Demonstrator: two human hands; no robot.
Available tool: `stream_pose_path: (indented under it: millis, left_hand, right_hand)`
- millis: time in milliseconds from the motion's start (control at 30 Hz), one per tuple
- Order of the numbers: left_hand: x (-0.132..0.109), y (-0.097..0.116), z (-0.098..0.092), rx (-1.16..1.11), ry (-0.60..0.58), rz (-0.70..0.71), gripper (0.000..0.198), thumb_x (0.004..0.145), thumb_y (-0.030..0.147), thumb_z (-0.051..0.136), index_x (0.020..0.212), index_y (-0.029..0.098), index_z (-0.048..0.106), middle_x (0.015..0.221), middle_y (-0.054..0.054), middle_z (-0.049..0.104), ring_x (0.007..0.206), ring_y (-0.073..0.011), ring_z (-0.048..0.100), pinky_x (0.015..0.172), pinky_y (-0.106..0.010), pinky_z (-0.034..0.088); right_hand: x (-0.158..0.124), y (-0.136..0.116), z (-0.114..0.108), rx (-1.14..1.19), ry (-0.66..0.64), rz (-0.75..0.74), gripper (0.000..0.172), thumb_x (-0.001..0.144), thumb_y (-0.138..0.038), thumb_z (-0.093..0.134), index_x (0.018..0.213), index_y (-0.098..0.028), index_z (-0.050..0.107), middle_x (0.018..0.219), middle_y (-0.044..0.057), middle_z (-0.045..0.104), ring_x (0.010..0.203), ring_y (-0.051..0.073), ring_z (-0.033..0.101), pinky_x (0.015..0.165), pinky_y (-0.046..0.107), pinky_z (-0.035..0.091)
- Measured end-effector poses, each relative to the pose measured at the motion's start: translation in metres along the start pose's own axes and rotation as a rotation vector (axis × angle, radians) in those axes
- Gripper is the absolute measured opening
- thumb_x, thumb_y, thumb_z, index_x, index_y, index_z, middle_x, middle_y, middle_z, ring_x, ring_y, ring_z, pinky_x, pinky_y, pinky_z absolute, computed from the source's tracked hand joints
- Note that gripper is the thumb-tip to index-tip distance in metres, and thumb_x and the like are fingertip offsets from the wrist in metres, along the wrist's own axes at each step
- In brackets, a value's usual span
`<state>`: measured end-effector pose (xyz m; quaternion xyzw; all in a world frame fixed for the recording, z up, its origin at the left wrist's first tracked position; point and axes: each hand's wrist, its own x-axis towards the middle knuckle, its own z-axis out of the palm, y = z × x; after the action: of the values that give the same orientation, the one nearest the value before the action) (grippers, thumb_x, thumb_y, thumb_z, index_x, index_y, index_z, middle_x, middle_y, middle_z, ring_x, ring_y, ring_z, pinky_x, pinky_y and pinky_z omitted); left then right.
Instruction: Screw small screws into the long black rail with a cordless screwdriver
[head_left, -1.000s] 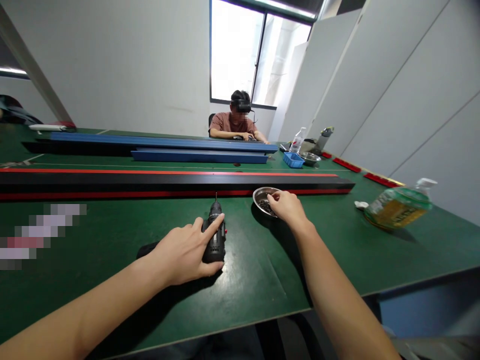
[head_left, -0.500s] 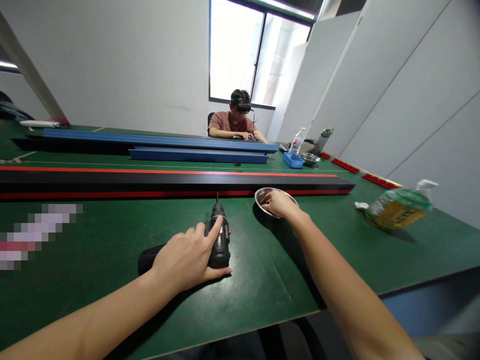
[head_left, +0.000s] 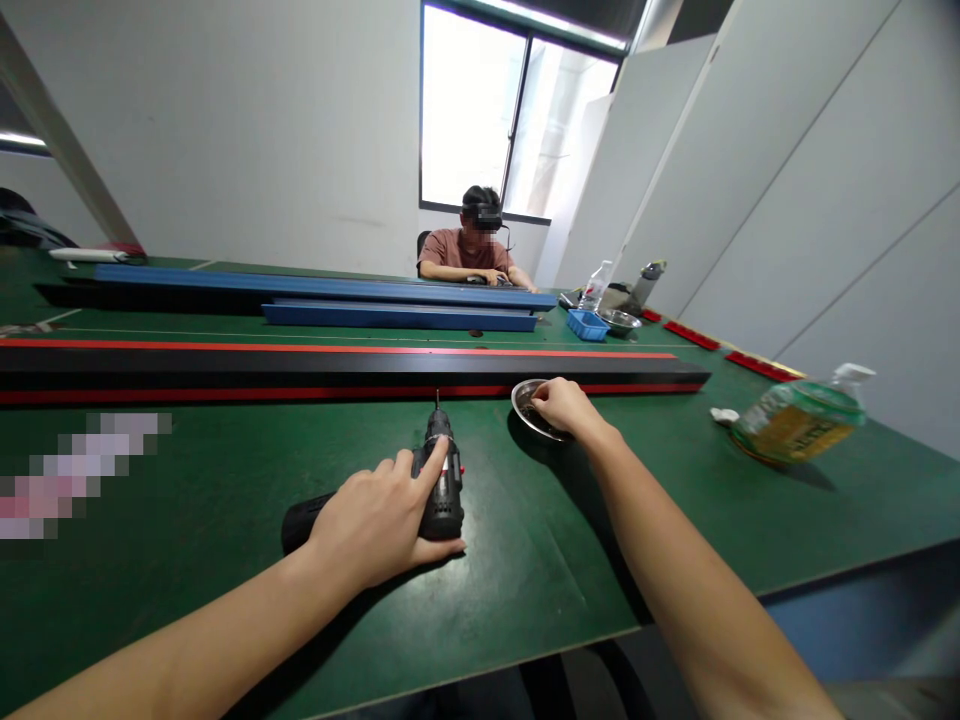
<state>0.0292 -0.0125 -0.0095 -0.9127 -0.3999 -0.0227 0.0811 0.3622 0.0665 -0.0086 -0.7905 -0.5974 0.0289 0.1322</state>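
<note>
My left hand [head_left: 375, 515] is wrapped over the handle of a black power drill [head_left: 444, 500], which lies on its side on the green table [head_left: 517, 590]; its bit points away from me toward a long black bar with red edges [head_left: 420, 366]. Over a round metal bowl [head_left: 523, 402] is my right hand [head_left: 566, 408], fingertips pinched together just inside the rim. Small dark bits show in the bowl; whether anything is between those fingertips is too small to tell.
Blue metal bars [head_left: 405, 314] lie farther back. Across the table sits a person [head_left: 450, 250]. At the back right are a blue basket [head_left: 587, 324], another metal bowl [head_left: 619, 322] and a clear bottle [head_left: 595, 287]. A large jug [head_left: 799, 425] with yellow label stands at the right.
My right hand has risen slightly from inside the bowl, its fingertips now nearer the rim's height. My left hand stays on the drill. The view has shifted a little.
</note>
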Motion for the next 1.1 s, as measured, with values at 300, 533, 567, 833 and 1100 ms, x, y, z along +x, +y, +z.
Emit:
stream_pose_path:
  millis: [300,533,567,833,1100]
  left_hand:
    - [-0.012,0.006,0.001,0.008,-0.004,-0.004,0.108,0.085,0.085,0.046,0.167,0.020,0.018,0.107,-0.014,0.065,0.086,-0.0337,0.071,0.070,-0.043,0.058]
    - [-0.013,0.008,-0.001,-0.009,-0.025,-0.011,0.108,0.085,0.083,0.048,0.167,0.020,0.018,0.108,-0.015,0.065,0.088,-0.0341,0.071,0.072,-0.043,0.059]
    - [-0.014,0.008,-0.002,-0.012,-0.028,-0.011,0.108,0.085,0.083,0.049,0.167,0.020,0.018,0.108,-0.015,0.065,0.088,-0.0343,0.071,0.072,-0.043,0.059]
    - [-0.014,0.010,-0.005,-0.023,-0.040,-0.007,0.109,0.084,0.082,0.052,0.167,0.021,0.020,0.109,-0.015,0.066,0.090,-0.0346,0.071,0.073,-0.044,0.060]
    - [-0.014,0.011,-0.002,-0.044,-0.031,-0.011,0.111,0.082,0.082,0.056,0.167,0.021,0.021,0.111,-0.015,0.066,0.090,-0.0347,0.071,0.074,-0.046,0.060]
  right_hand:
    - [-0.003,-0.012,-0.010,0.089,0.071,0.003,0.020,0.091,-0.031,0.072,0.098,-0.019,0.085,0.101,0.015,0.081,0.096,0.027,0.076,0.085,0.029,0.052]
    - [-0.011,-0.068,-0.009,0.284,0.219,-0.237,0.022,0.098,-0.028,0.064,0.097,-0.018,0.084,0.101,0.012,0.082,0.093,0.025,0.076,0.085,0.027,0.050]
    - [-0.012,-0.078,-0.004,0.321,0.217,-0.265,0.023,0.098,-0.028,0.064,0.096,-0.018,0.084,0.098,0.012,0.082,0.090,0.024,0.076,0.083,0.027,0.050]
    - [0.006,-0.121,0.072,0.617,0.033,-0.154,0.025,0.099,-0.025,0.062,0.093,-0.016,0.084,0.079,0.010,0.080,0.064,0.019,0.072,0.067,0.025,0.050]
    - [0.020,-0.116,0.097,0.770,-0.006,-0.224,0.022,0.098,-0.026,0.064,0.099,-0.016,0.083,0.089,0.007,0.081,0.070,0.017,0.072,0.073,0.024,0.053]
